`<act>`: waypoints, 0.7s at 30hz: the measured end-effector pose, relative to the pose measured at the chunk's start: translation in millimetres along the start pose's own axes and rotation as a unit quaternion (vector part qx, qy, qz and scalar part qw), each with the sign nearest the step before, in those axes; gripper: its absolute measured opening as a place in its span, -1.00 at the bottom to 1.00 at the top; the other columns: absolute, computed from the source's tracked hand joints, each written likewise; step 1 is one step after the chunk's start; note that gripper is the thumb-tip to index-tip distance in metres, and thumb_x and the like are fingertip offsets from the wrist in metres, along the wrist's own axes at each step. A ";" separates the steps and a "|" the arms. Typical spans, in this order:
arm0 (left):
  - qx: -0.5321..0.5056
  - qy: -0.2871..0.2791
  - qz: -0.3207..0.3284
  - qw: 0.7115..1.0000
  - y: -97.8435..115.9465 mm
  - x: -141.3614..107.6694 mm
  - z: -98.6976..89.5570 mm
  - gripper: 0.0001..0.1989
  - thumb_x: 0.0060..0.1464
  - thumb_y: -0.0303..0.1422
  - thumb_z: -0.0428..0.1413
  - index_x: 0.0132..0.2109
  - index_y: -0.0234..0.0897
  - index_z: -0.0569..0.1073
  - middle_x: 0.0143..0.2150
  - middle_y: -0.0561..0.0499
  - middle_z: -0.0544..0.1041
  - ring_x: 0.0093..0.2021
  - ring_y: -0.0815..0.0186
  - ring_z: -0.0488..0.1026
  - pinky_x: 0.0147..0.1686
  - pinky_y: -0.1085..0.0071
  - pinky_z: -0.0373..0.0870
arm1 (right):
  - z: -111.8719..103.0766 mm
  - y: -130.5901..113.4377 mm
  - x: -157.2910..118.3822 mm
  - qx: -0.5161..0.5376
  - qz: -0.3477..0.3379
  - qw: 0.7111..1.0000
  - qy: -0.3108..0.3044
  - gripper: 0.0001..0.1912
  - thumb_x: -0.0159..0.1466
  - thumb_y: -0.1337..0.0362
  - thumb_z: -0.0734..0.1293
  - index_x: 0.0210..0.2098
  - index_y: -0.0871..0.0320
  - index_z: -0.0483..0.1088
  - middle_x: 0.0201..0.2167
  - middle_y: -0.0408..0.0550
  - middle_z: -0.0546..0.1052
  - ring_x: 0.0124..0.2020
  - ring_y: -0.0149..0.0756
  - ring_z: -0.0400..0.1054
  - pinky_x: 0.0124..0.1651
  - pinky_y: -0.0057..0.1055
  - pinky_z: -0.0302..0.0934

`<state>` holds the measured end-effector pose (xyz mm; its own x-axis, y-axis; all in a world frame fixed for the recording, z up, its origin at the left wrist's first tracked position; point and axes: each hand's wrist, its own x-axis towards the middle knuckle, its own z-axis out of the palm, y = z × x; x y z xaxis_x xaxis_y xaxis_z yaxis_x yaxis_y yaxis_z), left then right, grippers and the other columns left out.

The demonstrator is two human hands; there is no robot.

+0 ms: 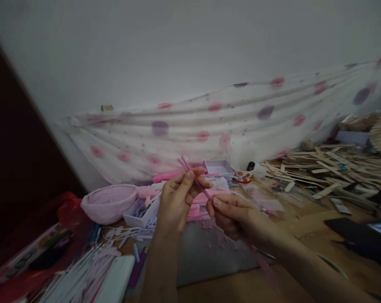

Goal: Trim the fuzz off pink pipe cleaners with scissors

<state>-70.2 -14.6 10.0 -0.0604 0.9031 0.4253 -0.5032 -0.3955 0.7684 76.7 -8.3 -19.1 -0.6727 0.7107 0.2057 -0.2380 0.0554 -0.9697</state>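
Over the middle of the table, both hands pinch a pair of thin pink strands, which look like pipe cleaners [203, 190]. My left hand [179, 191] grips them between thumb and fingers near the upper end, where two tips stick out apart. Just below and to the right, my right hand [233, 212] closes on the lower part. A blurred pink length trails under the right wrist. Behind the hands lie pink fuzzy bundles [198, 206]. Beneath them a grey mat [206, 263] carries small pink scraps.
At left stand a pale pink bowl [110, 204] and a small box [136, 219] of bits. A bead tray [218, 166] and a patterned cup [244, 176] are behind. Wooden sticks [307, 166] pile up at right, near a dark phone-like object [351, 233].
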 end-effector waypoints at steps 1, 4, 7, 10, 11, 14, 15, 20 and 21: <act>-0.017 -0.004 -0.010 1.000 -1.1 0.2 1.3 -0.82 -0.08 -0.30 0.28 -0.34 -0.35 0.59 -0.50 0.03 0.55 -0.45 0.43 0.51 -0.26 0.48 0.49 | -1.9 0.3 -1.6 0.043 0.014 0.999 -0.013 -0.67 0.27 0.03 0.26 -0.40 0.18 0.30 -0.73 -0.38 0.02 -0.72 -0.57 -0.25 -0.70 -0.57 -0.32; -0.066 0.004 -0.036 0.997 -4.4 0.6 3.8 -0.82 -0.15 -0.32 0.33 -0.37 -0.34 0.59 -0.47 0.02 0.58 -0.42 0.41 0.53 -0.29 0.49 0.51 | -6.7 0.6 -5.1 0.160 0.065 0.982 -0.077 -0.70 0.24 0.07 0.29 -0.45 0.17 0.26 -0.73 -0.40 -0.04 -0.74 -0.58 -0.31 -0.73 -0.59 -0.37; -0.102 0.020 -0.059 0.993 -4.6 0.3 4.6 -0.86 -0.16 -0.37 0.33 -0.41 -0.34 0.58 -0.48 0.02 0.58 -0.44 0.40 0.54 -0.32 0.48 0.52 | -9.8 -0.3 -6.8 0.224 0.117 0.957 -0.141 -0.71 0.25 0.10 0.28 -0.48 0.15 0.23 -0.74 -0.40 -0.07 -0.76 -0.58 -0.33 -0.76 -0.58 -0.38; -0.118 0.095 -0.081 0.985 -1.4 -0.1 6.6 -0.90 -0.06 -0.50 0.23 -0.50 -0.35 0.54 -0.53 0.02 0.57 -0.52 0.41 0.51 -0.45 0.53 0.50 | -11.3 -2.1 -7.1 0.149 0.077 0.979 -0.119 -0.69 0.26 0.09 0.27 -0.48 0.16 0.25 -0.76 -0.39 0.00 -0.77 -0.57 -0.25 -0.75 -0.56 -0.33; -0.122 0.127 -0.090 0.980 -0.3 -0.1 7.5 -0.85 -0.03 -0.54 0.19 -0.53 -0.36 0.52 -0.55 0.02 0.56 -0.55 0.42 0.50 -0.48 0.54 0.49 | -11.6 -3.1 -7.1 0.098 0.047 0.989 -0.102 -0.69 0.27 0.08 0.26 -0.48 0.17 0.27 -0.77 -0.38 0.04 -0.77 -0.57 -0.21 -0.73 -0.55 -0.30; -0.133 0.168 -0.107 0.971 1.1 0.8 9.3 -0.78 0.01 -0.57 0.12 -0.56 -0.37 0.51 -0.60 0.01 0.54 -0.58 0.43 0.49 -0.50 0.55 0.48 | -12.6 -7.9 -8.2 -0.042 -0.016 0.997 -0.062 -0.66 0.30 0.07 0.23 -0.47 0.18 0.29 -0.77 -0.35 0.10 -0.75 -0.56 -0.14 -0.69 -0.53 -0.27; -0.135 0.165 -0.099 0.972 1.0 1.4 9.1 -0.78 0.02 -0.56 0.12 -0.55 -0.36 0.52 -0.59 0.01 0.54 -0.56 0.43 0.50 -0.48 0.54 0.49 | -13.0 -9.9 -9.0 -0.065 -0.018 0.996 -0.055 -0.66 0.31 0.07 0.22 -0.46 0.18 0.29 -0.77 -0.35 0.10 -0.74 -0.55 -0.13 -0.69 -0.52 -0.26; -0.147 0.148 -0.041 0.977 -0.7 6.3 4.1 -0.87 0.02 -0.55 0.15 -0.45 -0.36 0.56 -0.50 0.01 0.58 -0.47 0.45 0.53 -0.37 0.57 0.49 | -16.2 -13.9 -13.0 -0.051 0.017 0.998 -0.032 -0.65 0.31 0.04 0.20 -0.46 0.16 0.28 -0.76 -0.35 0.06 -0.74 -0.54 -0.16 -0.69 -0.51 -0.27; -0.151 0.155 -0.049 0.975 -0.5 7.1 3.4 -0.86 0.02 -0.56 0.15 -0.45 -0.37 0.56 -0.51 0.02 0.57 -0.49 0.46 0.52 -0.38 0.57 0.49 | -17.2 -13.0 -13.3 -0.053 0.018 0.998 -0.032 -0.65 0.31 0.04 0.20 -0.46 0.16 0.27 -0.76 -0.35 0.06 -0.74 -0.54 -0.16 -0.69 -0.50 -0.27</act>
<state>-67.4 -8.6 14.2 -0.2337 0.9595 0.1570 -0.7471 -0.2806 0.6026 100.7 -6.4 -11.5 -0.7231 0.6682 0.1747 -0.1389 0.1072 -0.9845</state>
